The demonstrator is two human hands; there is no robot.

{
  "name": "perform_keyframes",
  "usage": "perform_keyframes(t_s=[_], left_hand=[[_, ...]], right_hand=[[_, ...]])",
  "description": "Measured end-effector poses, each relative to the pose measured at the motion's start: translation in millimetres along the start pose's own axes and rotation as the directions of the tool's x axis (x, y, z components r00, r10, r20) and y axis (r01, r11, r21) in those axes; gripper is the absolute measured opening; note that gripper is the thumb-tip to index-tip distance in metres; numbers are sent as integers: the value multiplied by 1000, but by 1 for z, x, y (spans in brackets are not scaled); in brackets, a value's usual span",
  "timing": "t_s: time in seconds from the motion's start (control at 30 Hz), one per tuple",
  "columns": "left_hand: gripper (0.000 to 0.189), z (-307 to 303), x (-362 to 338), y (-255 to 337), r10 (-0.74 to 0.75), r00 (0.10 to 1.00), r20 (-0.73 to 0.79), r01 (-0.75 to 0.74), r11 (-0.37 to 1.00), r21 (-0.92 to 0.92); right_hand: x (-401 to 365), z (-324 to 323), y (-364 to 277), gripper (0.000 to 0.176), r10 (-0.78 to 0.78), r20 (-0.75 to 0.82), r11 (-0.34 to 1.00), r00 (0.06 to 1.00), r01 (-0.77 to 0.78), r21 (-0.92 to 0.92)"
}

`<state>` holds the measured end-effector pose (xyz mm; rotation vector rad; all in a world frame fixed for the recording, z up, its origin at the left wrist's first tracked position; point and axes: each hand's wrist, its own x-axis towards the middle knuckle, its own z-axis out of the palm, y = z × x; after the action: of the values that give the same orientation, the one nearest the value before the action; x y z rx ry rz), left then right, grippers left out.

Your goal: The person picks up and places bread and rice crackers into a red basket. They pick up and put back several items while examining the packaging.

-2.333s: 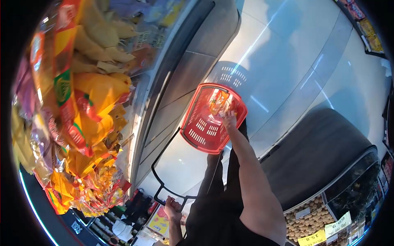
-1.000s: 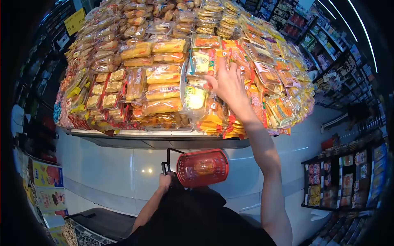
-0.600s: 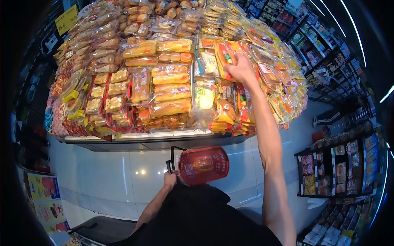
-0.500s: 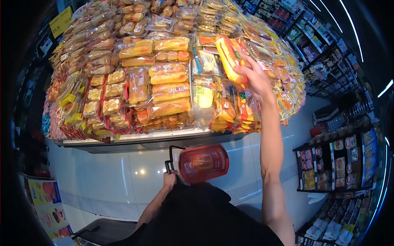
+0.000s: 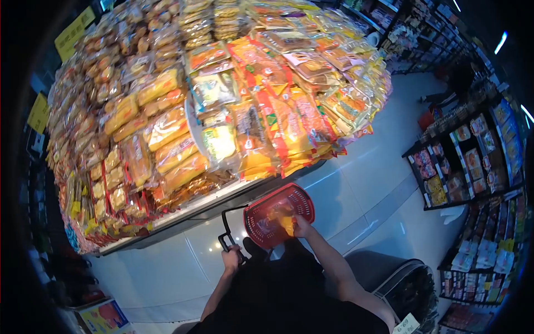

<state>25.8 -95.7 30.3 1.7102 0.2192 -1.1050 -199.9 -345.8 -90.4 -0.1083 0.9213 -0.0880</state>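
Note:
My left hand (image 5: 231,257) is closed around the black handle (image 5: 225,236) of a red shopping basket (image 5: 251,218). Inside the basket, at its near right side, my right hand (image 5: 302,227) grips a yellow packet (image 5: 287,224). The fingertips are partly hidden, and the packet's print is too blurred to read. Another wrapped item seems to lie in the basket beneath it, hard to make out. Just ahead is a display heaped with packaged bread (image 5: 169,131) and red-and-orange packets (image 5: 286,119).
The display's white front edge (image 5: 217,192) runs close beyond the basket. Shelves (image 5: 461,156) of packaged goods stand on the right. A dark bin-like container (image 5: 409,289) with a price tag (image 5: 406,324) is near my right elbow. Yellow signs (image 5: 75,34) hang at the far left.
My right hand has come down from above the display into the basket with the yellow packet. My left hand still holds the handle. The view has turned to the right.

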Motion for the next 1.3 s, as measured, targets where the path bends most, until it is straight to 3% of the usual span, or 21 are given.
perform_keyframes(t_s=[0.07, 0.13, 0.17, 0.2, 0.27, 0.3, 0.33, 0.4, 0.53, 0.57, 0.6, 0.67, 0.7, 0.73, 0.8, 0.83, 1.0, 1.13, 1.2, 1.27, 1.3], left_hand=[[14, -7, 5, -10, -15, 1000, -8, 16, 1000, 17], [15, -4, -2, -11, -36, 994, -99, 40, 998, 39], [14, -4, -3, -15, -34, 990, -137, 41, 998, 47], [14, -5, -3, -22, -33, 983, -179, 42, 998, 52], [12, -3, -5, -36, -27, 961, -274, 44, 998, 53], [12, 8, -11, -32, -17, 946, -324, 42, 997, 72], [12, 20, -20, -29, -8, 928, -373, 44, 995, 90], [12, 42, -23, -27, 10, 892, -451, 49, 992, 119], [12, 71, -30, -26, 28, 891, -452, 48, 987, 156], [12, 74, -31, -28, 32, 892, -450, 51, 984, 171], [12, 81, -33, -28, 37, 885, -464, 49, 984, 172], [12, 94, -37, -25, 0, 870, -494, 90, 983, 158], [12, 100, -38, -25, 12, 860, -510, 86, 982, 168], [11, 106, -40, -26, 29, 853, -522, 89, 976, 201], [10, 113, -43, -25, 17, 882, -471, 81, 979, 188], [10, 119, -43, -24, 25, 876, -482, 85, 975, 205], [12, 126, -40, -22, 56, 915, -400, 23, 981, 191], [12, 125, -37, -25, 70, 922, -381, 8, 980, 199], [12, 131, -41, -24, 83, 915, -396, 0, 979, 205], [12, 127, -42, -26, 92, 929, -357, -18, 978, 205], [12, 130, -42, -22, 106, 929, -354, -32, 977, 210]], right_hand=[[29, -29, -1, 35, -82, -13, 978, 997, 83, 189], [40, -39, -14, 35, -578, -227, 768, 784, 428, -477], [76, -83, -26, 43, -658, -135, 472, 741, 265, -841], [81, -80, -36, 43, -655, -128, 486, 744, 285, -827], [61, -52, -57, 54, -688, -336, 138, 644, -338, -931], [57, -54, -74, 66, -508, -288, -11, 812, -340, -940], [64, -56, -83, 66, -497, -275, 1, 823, -316, -949], [85, -76, -88, 63, -438, -103, -377, 893, -287, -881], [111, -111, -85, 34, -465, -26, -392, 885, -233, -890], [132, -129, -74, 32, -547, -66, -230, 835, -225, -947], [137, -141, -68, 32, -538, -55, -233, 841, -212, -949], [138, -162, -56, 23, -627, 231, -529, 744, -188, -827], [138, -177, -44, 24, -735, 425, -607, 528, -236, -759], [145, -184, -36, 24, -736, 419, -602, 531, -232, -764], [154, -195, -30, 22, -754, 69, -293, 653, -239, -926], [147, -200, -32, 22, -760, 63, -288, 647, -249, -925], [57, -193, -75, 30, -184, 60, -266, 981, 9, -964], [23, -222, -85, 32, -442, -28, -119, 897, -89, -989], [15, -238, -91, 30, -439, -10, -207, 898, -112, -972], [-46, -218, -114, 29, -498, -128, -13, 858, -155, -988], [-54, -218, -114, 29, -502, -120, -32, 856, -158, -987]])
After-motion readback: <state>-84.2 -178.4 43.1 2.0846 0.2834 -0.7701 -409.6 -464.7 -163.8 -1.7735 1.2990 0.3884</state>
